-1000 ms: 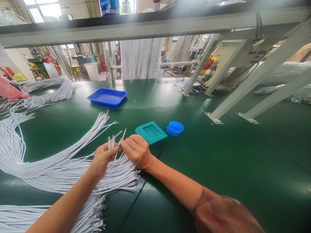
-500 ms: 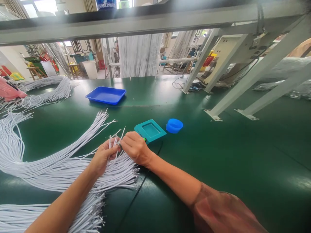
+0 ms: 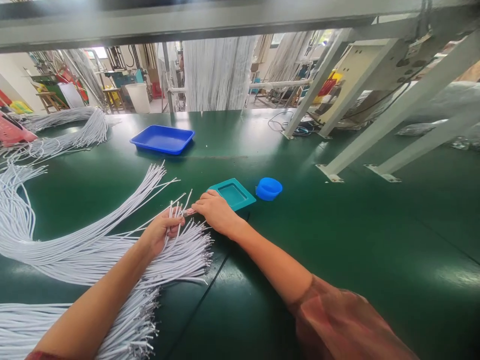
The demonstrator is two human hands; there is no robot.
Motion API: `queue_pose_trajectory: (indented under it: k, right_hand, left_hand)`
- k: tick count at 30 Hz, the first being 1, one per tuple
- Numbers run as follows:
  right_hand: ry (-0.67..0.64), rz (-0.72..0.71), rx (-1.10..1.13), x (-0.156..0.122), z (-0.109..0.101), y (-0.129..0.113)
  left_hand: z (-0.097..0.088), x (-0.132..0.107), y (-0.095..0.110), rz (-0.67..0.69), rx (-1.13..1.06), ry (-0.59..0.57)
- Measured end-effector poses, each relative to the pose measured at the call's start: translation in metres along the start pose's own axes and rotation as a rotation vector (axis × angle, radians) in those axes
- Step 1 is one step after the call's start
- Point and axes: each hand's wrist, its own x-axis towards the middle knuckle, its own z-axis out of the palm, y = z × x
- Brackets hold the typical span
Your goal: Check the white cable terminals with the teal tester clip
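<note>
My left hand (image 3: 159, 232) is closed around a few white cables (image 3: 173, 206), whose ends stick up past the fingers. Close beside it on the right, my right hand (image 3: 217, 211) has its fingers pinched together near the cable ends. What sits between those fingers is too small to make out. Under and around my left hand spreads a large bundle of white cables (image 3: 183, 262) with their ends pointing right. Just behind my right hand lies a teal device with a square recess (image 3: 245, 201), partly covered by the hand.
A blue round cup (image 3: 269, 189) stands right of the teal device. Farther back is a blue tray (image 3: 163, 140). Another cable bundle (image 3: 131, 327) lies at the front left. White metal legs (image 3: 360, 130) stand on the green table (image 3: 337, 250) at right.
My right hand has shifted slightly right, opening a small gap to my left hand, and its wrist has turned. My left hand keeps its cables. The camera view has tilted slightly downward.
</note>
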Motion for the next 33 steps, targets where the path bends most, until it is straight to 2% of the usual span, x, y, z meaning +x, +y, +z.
queue_pose_trajectory:
  k: [6, 12, 16, 18, 20, 22, 27, 33]
  right_hand:
    - [0.103, 0.090, 0.012, 0.005, 0.005, 0.002]
    - [0.102, 0.078, -0.017, 0.004, 0.003, -0.003]
    - [0.108, 0.057, -0.034, 0.000, 0.000, 0.002]
    - [0.198, 0.176, -0.078, -0.002, 0.000, 0.008]
    - [0.276, 0.374, -0.126, -0.004, 0.003, 0.013]
    - [0.282, 0.484, -0.138, -0.005, 0.007, 0.017]
    - [0.260, 0.505, -0.072, -0.005, 0.012, 0.019]
    - [0.333, 0.470, 0.091, -0.003, -0.002, 0.020]
  left_hand:
    - [-0.004, 0.007, -0.004, -0.014, 0.014, 0.000]
    - [-0.007, 0.014, -0.007, -0.063, 0.007, 0.018]
    - [-0.007, 0.015, -0.005, -0.089, -0.024, -0.002]
    - [-0.007, 0.015, -0.004, -0.106, -0.045, -0.015]
    - [-0.008, 0.016, -0.004, -0.115, -0.063, -0.023]
    - [-0.010, 0.016, -0.005, -0.120, -0.075, -0.025]
    - [-0.012, 0.010, -0.004, -0.107, -0.101, -0.016]
    - [-0.009, -0.007, 0.005, 0.002, -0.071, 0.003]
